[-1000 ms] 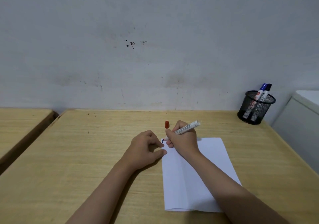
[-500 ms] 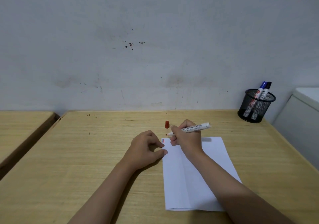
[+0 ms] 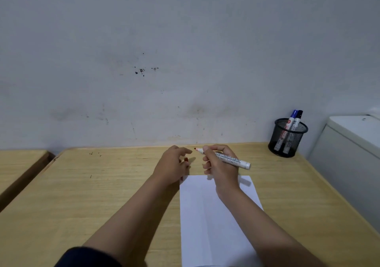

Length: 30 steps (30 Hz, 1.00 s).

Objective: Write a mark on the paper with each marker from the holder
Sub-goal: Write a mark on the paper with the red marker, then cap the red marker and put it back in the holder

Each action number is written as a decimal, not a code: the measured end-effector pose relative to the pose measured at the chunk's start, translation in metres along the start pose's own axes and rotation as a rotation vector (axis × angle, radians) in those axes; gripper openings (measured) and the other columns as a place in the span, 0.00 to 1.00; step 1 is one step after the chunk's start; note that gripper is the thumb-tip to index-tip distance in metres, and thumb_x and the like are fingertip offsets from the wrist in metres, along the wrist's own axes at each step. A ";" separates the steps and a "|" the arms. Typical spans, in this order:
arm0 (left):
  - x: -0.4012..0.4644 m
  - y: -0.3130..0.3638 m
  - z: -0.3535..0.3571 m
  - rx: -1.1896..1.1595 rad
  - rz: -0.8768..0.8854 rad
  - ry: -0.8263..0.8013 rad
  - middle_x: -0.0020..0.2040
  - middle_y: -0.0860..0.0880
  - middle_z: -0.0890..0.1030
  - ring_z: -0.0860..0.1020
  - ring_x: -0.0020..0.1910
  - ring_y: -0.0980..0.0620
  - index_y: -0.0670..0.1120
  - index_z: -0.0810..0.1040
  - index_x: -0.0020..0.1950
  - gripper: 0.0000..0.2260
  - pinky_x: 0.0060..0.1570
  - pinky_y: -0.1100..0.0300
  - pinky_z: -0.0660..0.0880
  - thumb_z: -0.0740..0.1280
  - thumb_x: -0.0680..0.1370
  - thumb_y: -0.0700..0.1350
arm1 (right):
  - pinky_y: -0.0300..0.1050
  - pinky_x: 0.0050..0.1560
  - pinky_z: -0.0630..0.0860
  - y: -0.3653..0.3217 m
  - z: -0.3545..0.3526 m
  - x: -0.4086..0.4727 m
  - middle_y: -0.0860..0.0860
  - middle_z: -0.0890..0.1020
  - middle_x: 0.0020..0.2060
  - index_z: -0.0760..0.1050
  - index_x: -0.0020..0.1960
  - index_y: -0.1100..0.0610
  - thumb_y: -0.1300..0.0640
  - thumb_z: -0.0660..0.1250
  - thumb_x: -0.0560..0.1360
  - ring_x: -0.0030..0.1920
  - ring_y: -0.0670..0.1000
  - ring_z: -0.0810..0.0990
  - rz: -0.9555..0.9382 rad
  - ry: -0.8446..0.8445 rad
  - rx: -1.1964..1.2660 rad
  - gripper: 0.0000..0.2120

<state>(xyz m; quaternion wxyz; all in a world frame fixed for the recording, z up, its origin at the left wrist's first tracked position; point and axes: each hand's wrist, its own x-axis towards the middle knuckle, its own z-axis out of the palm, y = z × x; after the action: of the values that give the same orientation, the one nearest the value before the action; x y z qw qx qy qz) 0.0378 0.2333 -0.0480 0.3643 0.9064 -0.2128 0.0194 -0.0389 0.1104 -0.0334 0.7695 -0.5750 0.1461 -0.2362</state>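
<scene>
Red marker (image 3: 224, 157) in right hand (image 3: 221, 164)

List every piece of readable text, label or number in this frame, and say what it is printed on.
Nothing can be read with confidence.
Marker in the right hand: dark print along the white barrel, upside down to the camera and too blurred to read.
Blue-capped marker in the mesh holder: a red label, too small to read.
Black-capped marker: dark print, too small to read.
Paper: only a small red mark, no words.

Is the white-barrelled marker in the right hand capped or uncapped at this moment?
Uncapped. The white-barrelled marker in the right hand shows its bare red tip, and the small red cap sits apart, at the left hand.
</scene>
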 end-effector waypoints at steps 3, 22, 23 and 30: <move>0.007 0.002 0.000 0.032 -0.026 -0.048 0.49 0.45 0.83 0.78 0.42 0.53 0.43 0.81 0.52 0.09 0.42 0.65 0.74 0.66 0.74 0.36 | 0.43 0.26 0.71 -0.011 -0.012 -0.003 0.55 0.81 0.31 0.78 0.41 0.59 0.58 0.73 0.69 0.25 0.50 0.73 -0.054 -0.071 -0.071 0.06; -0.050 0.069 -0.052 -1.112 -0.187 -0.205 0.38 0.49 0.82 0.81 0.36 0.56 0.43 0.80 0.47 0.04 0.42 0.62 0.79 0.67 0.74 0.38 | 0.42 0.23 0.72 -0.071 -0.040 -0.040 0.55 0.82 0.34 0.82 0.40 0.57 0.65 0.72 0.70 0.24 0.47 0.74 -0.248 -0.258 -0.194 0.04; -0.052 0.070 -0.054 -1.106 -0.182 -0.211 0.37 0.49 0.82 0.80 0.36 0.56 0.42 0.80 0.48 0.04 0.42 0.62 0.79 0.67 0.74 0.38 | 0.42 0.23 0.72 -0.073 -0.041 -0.042 0.54 0.83 0.35 0.83 0.41 0.57 0.65 0.72 0.70 0.24 0.48 0.74 -0.256 -0.283 -0.204 0.04; -0.068 0.079 -0.066 -1.057 -0.102 -0.238 0.36 0.49 0.82 0.81 0.37 0.55 0.41 0.81 0.46 0.04 0.45 0.61 0.80 0.66 0.75 0.37 | 0.45 0.30 0.75 -0.090 -0.041 -0.053 0.50 0.84 0.36 0.84 0.45 0.54 0.60 0.74 0.69 0.26 0.50 0.76 -0.272 -0.395 -0.256 0.05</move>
<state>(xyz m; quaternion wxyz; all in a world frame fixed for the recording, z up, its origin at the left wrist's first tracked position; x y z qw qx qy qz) -0.0476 0.2515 0.0387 0.7442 0.6050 -0.1890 -0.2106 -0.1214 0.0846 0.0380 0.6653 -0.7170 -0.0566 -0.2003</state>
